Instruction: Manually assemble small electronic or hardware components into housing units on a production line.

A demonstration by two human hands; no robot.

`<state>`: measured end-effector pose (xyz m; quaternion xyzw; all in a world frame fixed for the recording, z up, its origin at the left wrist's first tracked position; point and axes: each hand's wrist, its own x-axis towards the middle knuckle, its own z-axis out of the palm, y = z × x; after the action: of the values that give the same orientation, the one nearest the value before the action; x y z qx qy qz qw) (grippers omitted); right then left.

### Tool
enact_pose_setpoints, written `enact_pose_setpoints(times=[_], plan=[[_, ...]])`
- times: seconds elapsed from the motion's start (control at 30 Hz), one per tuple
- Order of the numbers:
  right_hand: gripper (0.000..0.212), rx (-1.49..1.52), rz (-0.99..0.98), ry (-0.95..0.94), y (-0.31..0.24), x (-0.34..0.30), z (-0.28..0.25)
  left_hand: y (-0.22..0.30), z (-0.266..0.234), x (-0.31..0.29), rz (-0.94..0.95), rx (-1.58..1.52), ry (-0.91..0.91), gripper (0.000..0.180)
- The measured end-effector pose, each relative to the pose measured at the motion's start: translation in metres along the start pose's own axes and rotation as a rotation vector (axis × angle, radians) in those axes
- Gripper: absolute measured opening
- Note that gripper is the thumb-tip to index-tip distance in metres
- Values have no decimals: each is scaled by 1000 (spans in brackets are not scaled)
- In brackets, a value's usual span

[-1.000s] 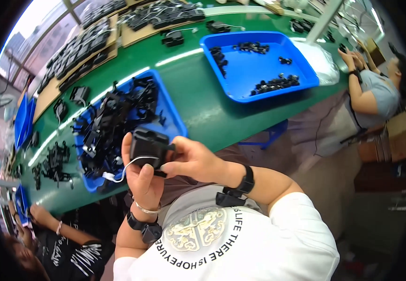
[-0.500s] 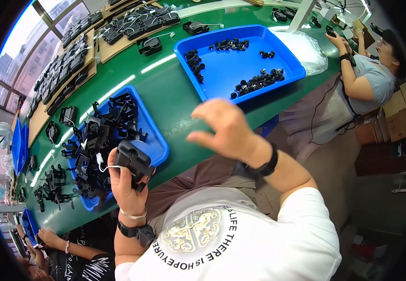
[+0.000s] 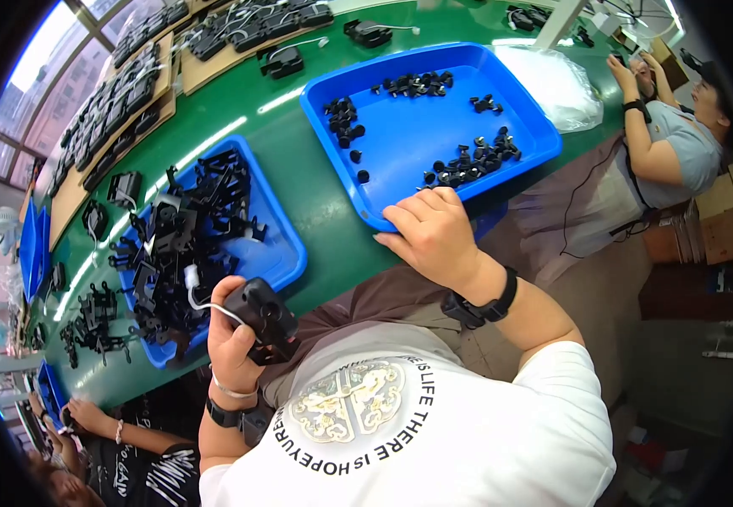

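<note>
My left hand (image 3: 233,353) holds a black plastic housing (image 3: 261,311) near my lap. From it a thin white cable loops up to a white connector (image 3: 191,275). Over the near rim of the large blue tray (image 3: 417,131), my right hand (image 3: 435,235) is closed, fingers curled and their tips partly hidden. Small round black knob-like parts (image 3: 489,159) lie in clusters along that tray's sides. Left of it, close to my left hand, a second blue tray (image 3: 288,247) is heaped with black plastic brackets (image 3: 176,241).
More black brackets (image 3: 96,325) lie on the green table (image 3: 332,241) beside the second tray. Rows of black housings (image 3: 108,122) stand on cardboard at the back left. A clear plastic bag (image 3: 556,89) touches the large tray's right side. Co-workers sit at both sides.
My right hand has come down onto the large tray's near rim, and the tray has shifted slightly toward me. My left hand has lowered and turned the housing.
</note>
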<state>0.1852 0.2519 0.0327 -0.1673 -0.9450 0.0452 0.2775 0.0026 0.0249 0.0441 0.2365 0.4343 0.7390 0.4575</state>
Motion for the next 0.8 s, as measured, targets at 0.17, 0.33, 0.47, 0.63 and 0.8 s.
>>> enact_pose_setpoints(times=[0.17, 0.33, 0.47, 0.63, 0.8], plan=[[25, 303, -23, 94, 10, 15, -29, 3, -2, -4, -18, 10, 11, 68], [20, 360, 76, -172, 28, 61, -10, 4, -5, -7, -38, 2, 33, 67], [16, 198, -138, -327, 41, 84, 27, 0, -3, -9, -46, -31, 52, 66], [15, 149, -160, -410, 39, 86, 33, 2, -12, -16, -100, -73, 56, 66], [15, 431, 14, -373, 38, 78, 13, 0, -23, -19, -92, -92, 36, 67]])
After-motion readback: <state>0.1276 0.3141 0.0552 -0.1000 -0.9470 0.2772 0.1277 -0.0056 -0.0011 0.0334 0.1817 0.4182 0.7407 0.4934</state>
